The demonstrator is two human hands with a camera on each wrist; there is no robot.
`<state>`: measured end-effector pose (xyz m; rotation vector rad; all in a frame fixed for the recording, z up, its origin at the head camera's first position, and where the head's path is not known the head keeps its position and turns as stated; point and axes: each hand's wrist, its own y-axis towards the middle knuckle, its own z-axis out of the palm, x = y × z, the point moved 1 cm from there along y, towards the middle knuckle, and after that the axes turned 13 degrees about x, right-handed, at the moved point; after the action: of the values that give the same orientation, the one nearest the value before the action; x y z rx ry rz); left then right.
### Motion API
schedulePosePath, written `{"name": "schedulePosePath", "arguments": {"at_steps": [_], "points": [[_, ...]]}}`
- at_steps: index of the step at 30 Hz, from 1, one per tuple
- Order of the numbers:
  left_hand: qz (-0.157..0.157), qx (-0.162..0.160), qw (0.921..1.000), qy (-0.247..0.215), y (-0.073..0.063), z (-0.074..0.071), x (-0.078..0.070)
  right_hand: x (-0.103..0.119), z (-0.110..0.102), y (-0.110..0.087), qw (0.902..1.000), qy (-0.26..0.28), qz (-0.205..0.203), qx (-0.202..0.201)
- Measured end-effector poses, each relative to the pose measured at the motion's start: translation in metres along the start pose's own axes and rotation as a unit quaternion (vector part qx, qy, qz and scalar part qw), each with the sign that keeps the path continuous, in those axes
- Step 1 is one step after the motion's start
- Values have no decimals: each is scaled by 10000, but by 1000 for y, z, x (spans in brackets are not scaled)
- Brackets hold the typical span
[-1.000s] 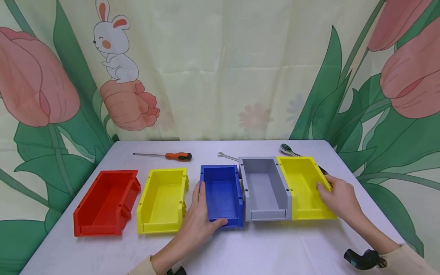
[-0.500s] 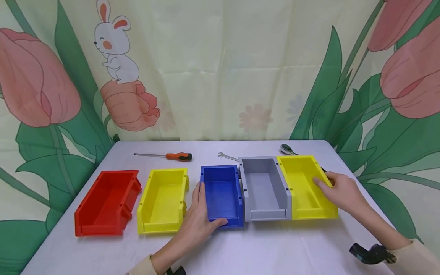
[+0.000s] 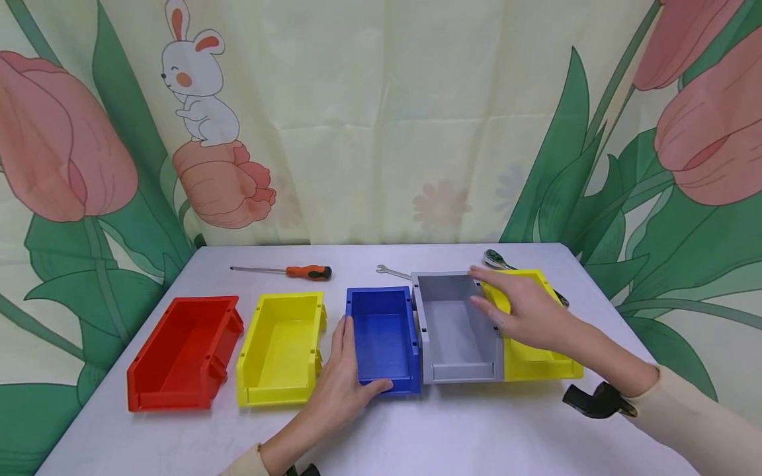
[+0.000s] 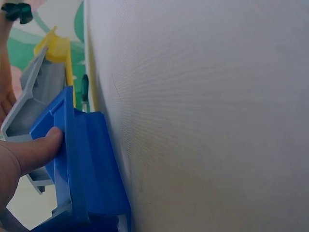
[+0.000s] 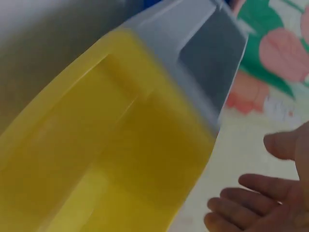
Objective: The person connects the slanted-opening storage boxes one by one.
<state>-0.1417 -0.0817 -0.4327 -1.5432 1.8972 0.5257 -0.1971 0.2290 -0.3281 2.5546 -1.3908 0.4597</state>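
Observation:
My left hand (image 3: 339, 380) holds the blue storage bin (image 3: 387, 344), fingers along its left side. In the left wrist view the thumb (image 4: 46, 147) lies over the bin's rim. A grey bin (image 3: 464, 373) stands against the blue one's right side, and a yellow bin (image 3: 542, 367) joins the grey one's right side. Shadow under these two suggests they sit off the table. My right hand (image 3: 530, 311) hovers over the grey and yellow bins and hides part of the yellow one. Its extended fingers (image 5: 241, 208) hold nothing in the right wrist view.
A separate yellow bin (image 3: 280, 350) and a red bin (image 3: 181, 357) stand to the left. Behind the bins lie an orange-handled screwdriver (image 3: 306, 272), a wrench (image 3: 393, 272) and a ratchet (image 3: 495, 259), partly covered. A printed curtain (image 3: 339, 165) hangs beyond the table.
My right hand has let go of the joined yellow bin's right edge and moved left over the grey and yellow bins. My left hand stays on the blue bin.

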Motion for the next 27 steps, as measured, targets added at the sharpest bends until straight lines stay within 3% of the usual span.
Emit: {"name": "schedulePosePath", "arguments": {"at_steps": [5, 9, 15, 22, 27], "points": [[-11, 17, 10000, -31, 1, 0, 1, 29, 18, 19, 9887, 195, -285, 1458], [-25, 55, 10000, -66, 1, 1, 1, 33, 28, 24, 9786, 184, -288, 2027], [8, 100, 9999, -61, 2, 1, 2, 30, 31, 25, 9700, 310, -526, 2351], [0, 73, 10000, 14, 2, 0, 3, 33, 37, 28, 9711, 39, -836, 2235], [2, 99, 9999, 37, 2, 0, 3, 33, 42, 28, 9707, 134, -777, 2269]]}}
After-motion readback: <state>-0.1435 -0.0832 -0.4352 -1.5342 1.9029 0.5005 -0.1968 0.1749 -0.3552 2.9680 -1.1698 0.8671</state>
